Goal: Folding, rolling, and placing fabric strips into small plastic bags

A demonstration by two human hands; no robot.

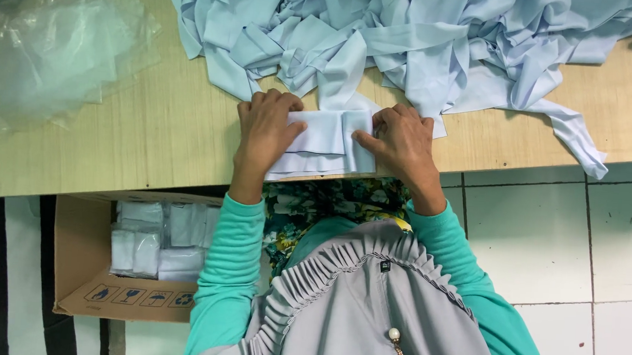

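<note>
Two hands flat on one small job: my left hand [266,132] and my right hand [401,142] press down on a folded cloth [325,147], pale blue, lying at the near edge of the wooden table [150,145], just above my lap. Neither hand is clenched or pinching. The left palm lies spread over the left part of the fold, fingers pointing away from me, and the right hand covers the right end with the thumb reaching inward across the top layer.

To do this fold well, I judge that the layers must sit square before I press. Several edges show stepped at the front, so I would line them up with my thumbs and smooth from the middle outward, keeping the palms flat so nothing bunches. One strip runs from the fold up into the big heap of cloth [412,37] behind, touching it; I would keep that free so it does not drag the fold askew.

A clear plastic bag [53,52] lies well apart at the left of the table. Below, beside my left sleeve, a cardboard box [81,258] holds wrapped white packs [155,241].
</note>
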